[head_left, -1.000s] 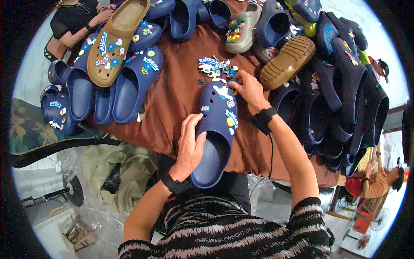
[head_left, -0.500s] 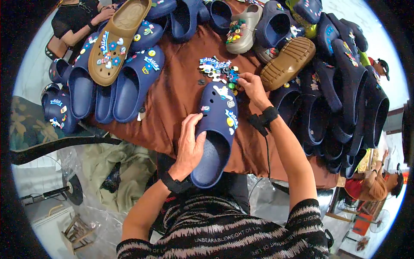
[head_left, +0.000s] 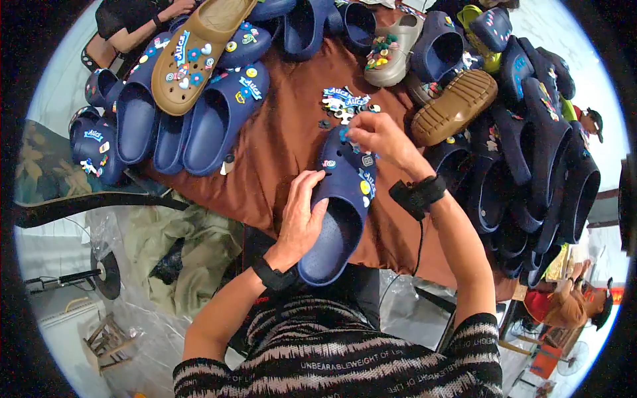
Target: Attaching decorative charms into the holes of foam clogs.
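Closest to me, my left hand (head_left: 302,215) lies flat and spread along the left side of a navy clog (head_left: 342,205), fingers curled over its edge to steady it on the brown cloth (head_left: 279,142). The clog lies lengthwise in front of me, heel toward my body, toe pointing away.

Just past that, my right hand (head_left: 379,137) is pinched at the toe of the clog, fingertips close together as if holding a small charm; I cannot tell for sure whether something is between them. The toe already carries several charms (head_left: 365,174), a few along the right side and one on the left, so I judge the decorating to be partly done, with bare holes left on the upper.

Right beyond the toe sits a small heap of loose charms (head_left: 345,103) on the cloth, still plenty to draw from.

Farther out, finished-looking shoes lie in a row: a tan clog (head_left: 199,53) with charms on top of navy ones (head_left: 225,109) at left, a grey clog (head_left: 393,56) ahead, and a dark stack (head_left: 537,146) at right.
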### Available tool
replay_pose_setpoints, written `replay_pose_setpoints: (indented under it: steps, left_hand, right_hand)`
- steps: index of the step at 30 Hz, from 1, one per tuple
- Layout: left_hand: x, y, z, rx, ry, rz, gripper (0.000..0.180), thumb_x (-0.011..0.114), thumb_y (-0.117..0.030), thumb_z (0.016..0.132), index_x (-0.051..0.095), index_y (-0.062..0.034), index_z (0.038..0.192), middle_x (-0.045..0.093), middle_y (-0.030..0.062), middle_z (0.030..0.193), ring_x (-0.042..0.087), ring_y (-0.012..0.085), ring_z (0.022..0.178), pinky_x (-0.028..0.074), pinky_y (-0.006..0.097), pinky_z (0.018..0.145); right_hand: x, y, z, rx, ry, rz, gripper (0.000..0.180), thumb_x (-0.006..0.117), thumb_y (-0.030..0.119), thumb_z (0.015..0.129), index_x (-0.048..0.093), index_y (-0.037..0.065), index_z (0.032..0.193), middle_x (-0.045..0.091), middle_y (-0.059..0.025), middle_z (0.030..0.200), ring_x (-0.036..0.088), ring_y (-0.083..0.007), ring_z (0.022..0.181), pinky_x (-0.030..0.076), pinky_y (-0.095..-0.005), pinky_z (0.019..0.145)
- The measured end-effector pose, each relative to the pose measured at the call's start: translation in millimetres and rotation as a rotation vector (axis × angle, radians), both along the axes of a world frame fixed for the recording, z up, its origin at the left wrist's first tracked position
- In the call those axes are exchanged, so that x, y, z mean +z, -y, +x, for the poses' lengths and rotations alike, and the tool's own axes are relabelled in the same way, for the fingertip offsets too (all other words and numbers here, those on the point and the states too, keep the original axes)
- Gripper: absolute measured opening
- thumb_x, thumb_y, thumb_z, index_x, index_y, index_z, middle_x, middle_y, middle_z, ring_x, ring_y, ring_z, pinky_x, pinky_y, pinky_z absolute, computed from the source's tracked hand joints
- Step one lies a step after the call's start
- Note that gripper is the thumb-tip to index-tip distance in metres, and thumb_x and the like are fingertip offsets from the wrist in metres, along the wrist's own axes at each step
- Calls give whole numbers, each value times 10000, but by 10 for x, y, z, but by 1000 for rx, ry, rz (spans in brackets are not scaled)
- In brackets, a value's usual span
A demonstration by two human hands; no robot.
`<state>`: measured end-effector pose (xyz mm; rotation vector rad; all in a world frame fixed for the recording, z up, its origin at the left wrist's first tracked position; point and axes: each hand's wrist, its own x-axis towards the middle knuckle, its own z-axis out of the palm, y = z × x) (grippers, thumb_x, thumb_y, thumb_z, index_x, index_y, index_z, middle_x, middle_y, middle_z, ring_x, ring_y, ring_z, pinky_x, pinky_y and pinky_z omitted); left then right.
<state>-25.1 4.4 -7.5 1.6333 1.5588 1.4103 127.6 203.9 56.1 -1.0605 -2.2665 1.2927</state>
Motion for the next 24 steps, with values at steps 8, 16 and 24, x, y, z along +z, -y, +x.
replay_pose_setpoints:
  steps: [8,16,24]
  left_hand:
    - [-14,19,-12,-18,54,-44,452,562,-67,935,473,-19,1375,464,202,1389,437,362,1342,326,424,1151]
    - [-24,-6,4,0,2,-5,469,602,-70,920,469,-32,1368,465,207,1379,458,405,1302,384,455,1109]
    - [-13,2,-3,-24,40,-46,437,553,-110,956,468,-7,1372,457,211,1387,441,374,1327,327,428,1146]
  right_hand:
    - [148,110,-160,78,344,364,196,688,214,862,719,47,961,710,-165,847,695,-329,801,532,-441,721]
    - [114,-10,-258,139,606,559,158,675,197,843,692,49,893,713,-145,846,695,-353,839,542,-470,729]
    - [118,67,-424,239,771,819,132,615,102,848,738,61,825,737,-163,819,746,-293,765,598,-422,635]
